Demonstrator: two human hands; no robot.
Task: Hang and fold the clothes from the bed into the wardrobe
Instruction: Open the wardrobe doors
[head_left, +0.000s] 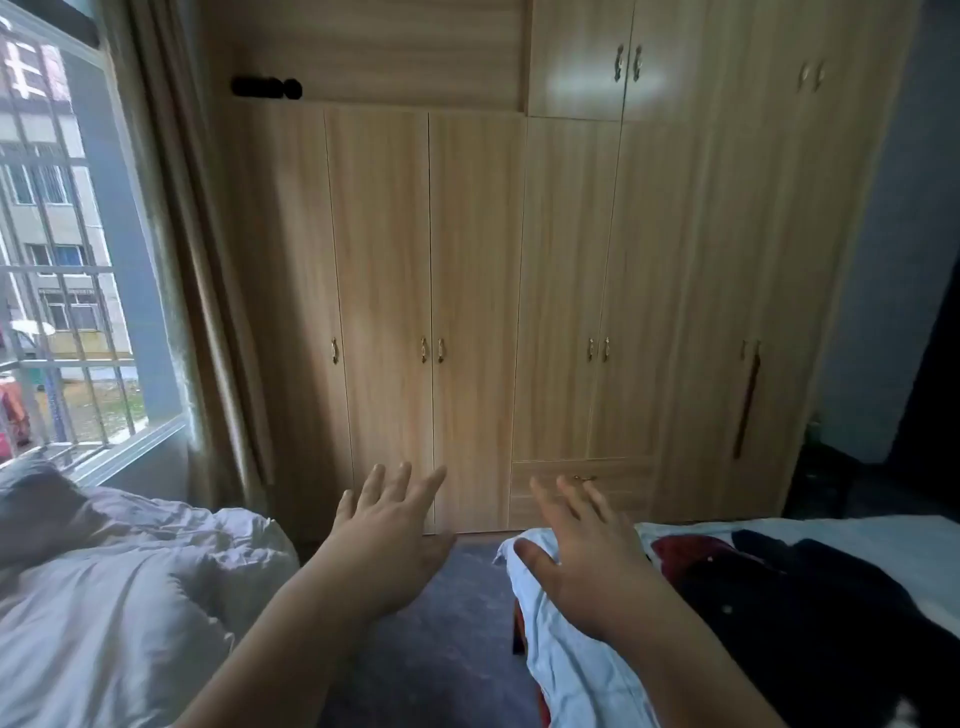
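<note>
In the lower middle of the frame, both bare arms reach forward with nothing in them. The left hand (387, 525) floats palm down with fingers spread loose, over the grey-blue carpeted floor (441, 639) between the two beds. The right hand (582, 551) is splayed out the same way, empty, hovering over the near corner of the pale blue sheeted bed (566, 670) at lower right; can't really tell if the palm actually touches the sheet or just hangs above it.

The clothes are over on that right-hand bed: a dark navy or black heap of garments (810, 618) sprawled across the lower right of the frame, with a dark red piece of clothing (685, 558) poking out at its upper left edge, just beside the right wrist.

Filling the whole middle and upper part of the frame is the tall light wood-grain wardrobe (478, 270), every door shut, little brass handles partway down, smaller cupboards up top on the right and a drawer low down behind the right fingers.

Lower left is a rumpled white duvet (119, 587) on the other bed. Upper left there's a barred window (57, 260) looking out at apartment blocks, with a beige curtain (192, 249) hanging between it and the wardrobe.
</note>
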